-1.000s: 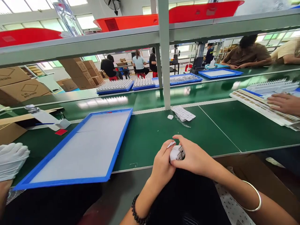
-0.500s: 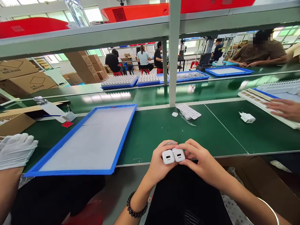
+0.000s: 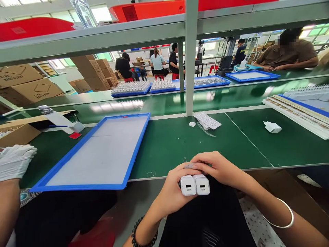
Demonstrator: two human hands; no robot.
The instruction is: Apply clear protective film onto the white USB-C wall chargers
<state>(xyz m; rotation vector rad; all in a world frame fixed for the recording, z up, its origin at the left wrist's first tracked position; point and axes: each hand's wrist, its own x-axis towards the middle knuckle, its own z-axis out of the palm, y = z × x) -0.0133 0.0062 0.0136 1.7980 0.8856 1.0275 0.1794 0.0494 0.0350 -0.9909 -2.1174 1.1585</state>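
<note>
Two white USB wall chargers (image 3: 195, 185) are held side by side in my left hand (image 3: 171, 192), with their port faces toward me. My left fingers wrap around the chargers from the left and over the top. My right hand (image 3: 218, 168) is closed just above and behind them, its fingertips meeting the left fingers. A small greyish piece (image 3: 189, 165) shows at those fingertips; I cannot make out what it is. Another white charger (image 3: 272, 127) lies on the green bench to the right, prongs pointing left.
A blue-rimmed tray (image 3: 128, 154) lies on the bench at left, with a co-worker's gloved hand (image 3: 16, 161) beyond it. White sticker sheets (image 3: 207, 120) and a small white square piece (image 3: 192, 124) lie ahead. A metal post (image 3: 189, 68) rises behind. Stacked white trays (image 3: 295, 115) stand right.
The chargers have come lower and slightly right, closer to me. My right fingers have moved from the right charger's side to above and behind the pair. A co-worker's hand at right has left view.
</note>
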